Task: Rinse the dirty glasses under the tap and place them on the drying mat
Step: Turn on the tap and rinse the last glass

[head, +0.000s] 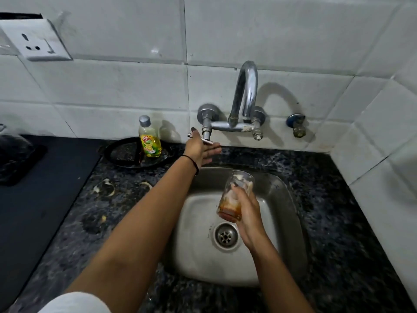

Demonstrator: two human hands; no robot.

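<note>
My right hand (247, 219) grips a dirty glass (234, 195) with brown residue at its bottom, tilted over the steel sink (286, 222), above the drain (226, 236). My left hand (199, 149) reaches up to the left lever handle (204, 141) of the chrome wall tap (244, 96), thumb and fingers around the lever. No water runs from the spout. A dark mat (38, 193) lies on the counter at the left.
A yellow dish soap bottle (149, 137) stands on a black round plate (128, 154) left of the tap. Peel scraps (108, 186) lie on the dark granite counter (338, 222). A wall socket (38, 41) sits upper left, a small valve (297, 125) right of the tap.
</note>
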